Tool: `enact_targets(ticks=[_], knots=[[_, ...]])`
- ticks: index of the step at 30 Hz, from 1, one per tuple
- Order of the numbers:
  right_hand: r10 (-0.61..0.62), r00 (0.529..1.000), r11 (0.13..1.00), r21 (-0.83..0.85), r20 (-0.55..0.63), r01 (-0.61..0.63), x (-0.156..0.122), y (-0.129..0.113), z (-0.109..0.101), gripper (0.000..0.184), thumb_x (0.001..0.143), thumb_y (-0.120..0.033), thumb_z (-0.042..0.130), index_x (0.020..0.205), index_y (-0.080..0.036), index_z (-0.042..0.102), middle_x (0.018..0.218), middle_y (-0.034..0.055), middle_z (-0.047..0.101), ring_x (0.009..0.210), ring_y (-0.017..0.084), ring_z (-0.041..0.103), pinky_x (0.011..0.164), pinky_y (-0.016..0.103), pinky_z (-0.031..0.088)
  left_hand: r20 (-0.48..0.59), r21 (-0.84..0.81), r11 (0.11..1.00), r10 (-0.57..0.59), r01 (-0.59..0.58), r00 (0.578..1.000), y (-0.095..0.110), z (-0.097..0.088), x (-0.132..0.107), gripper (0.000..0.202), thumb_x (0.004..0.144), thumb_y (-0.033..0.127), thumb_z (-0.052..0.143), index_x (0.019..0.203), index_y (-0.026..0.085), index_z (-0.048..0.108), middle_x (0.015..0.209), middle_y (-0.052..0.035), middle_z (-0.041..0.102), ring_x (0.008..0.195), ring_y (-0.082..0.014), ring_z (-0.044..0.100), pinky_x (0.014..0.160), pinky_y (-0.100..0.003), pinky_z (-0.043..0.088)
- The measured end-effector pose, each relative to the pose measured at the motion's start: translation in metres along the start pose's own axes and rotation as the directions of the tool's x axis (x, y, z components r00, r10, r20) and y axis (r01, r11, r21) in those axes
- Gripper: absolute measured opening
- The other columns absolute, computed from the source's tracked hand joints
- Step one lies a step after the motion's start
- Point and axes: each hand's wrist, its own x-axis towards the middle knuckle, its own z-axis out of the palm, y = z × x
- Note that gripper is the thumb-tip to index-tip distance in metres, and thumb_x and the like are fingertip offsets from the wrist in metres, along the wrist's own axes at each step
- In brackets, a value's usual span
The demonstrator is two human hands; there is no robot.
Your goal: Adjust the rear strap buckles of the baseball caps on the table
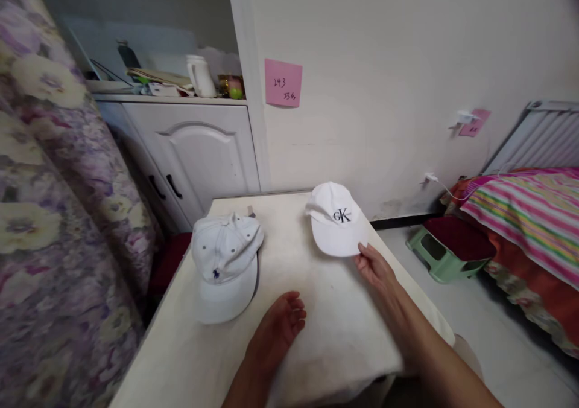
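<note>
A white baseball cap with dark CK lettering (333, 221) is at the far right of the table (289, 245). My right hand (374, 266) pinches the edge of its brim. Over on the left lies a second pale baseball cap (226, 263) with a small dark blue emblem, its brim toward me. My left hand (280, 323) hovers above the near middle of the table, touching neither cap. Its fingers are loosely curled and apart, with nothing in them.
A floral curtain (58, 215) hangs at the left. Behind stand a white cabinet (203, 148) and a wall bearing a pink note (283, 83). To the right are a green stool (436, 263) with a dark red top and a bed with a striped cover (534, 209).
</note>
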Motion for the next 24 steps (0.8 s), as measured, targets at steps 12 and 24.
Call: enact_targets(ticks=[12, 24], knots=[[0.014, 0.966, 0.992, -0.115, -0.256, -0.045, 0.121, -0.005, -0.068, 0.028, 0.094, -0.025, 0.063, 0.12, -0.017, 0.061, 0.118, 0.0086, 0.065, 0.097, 0.021, 0.067, 0.08, 0.038, 0.059, -0.06, 0.003, 1.0, 0.0, 0.0, 0.998, -0.002, -0.001, 0.004, 0.018, 0.084, 0.018, 0.073, 0.101, 0.015, 0.075, 0.092, -0.0075, 0.073, 0.081, -0.0172, 0.069, 0.074, -0.028, 0.056], [-0.032, 0.941, 0.954, -0.293, -0.336, -0.072, 0.108, -0.022, -0.08, 0.031, 0.095, -0.031, 0.061, 0.122, -0.016, 0.059, 0.122, 0.0093, 0.062, 0.102, 0.023, 0.065, 0.085, 0.043, 0.057, -0.092, 0.023, 1.0, 0.016, -0.014, 0.996, -0.003, 0.004, 0.003, 0.018, 0.084, 0.014, 0.073, 0.102, 0.012, 0.073, 0.092, -0.0087, 0.074, 0.083, -0.0174, 0.07, 0.079, -0.03, 0.057]])
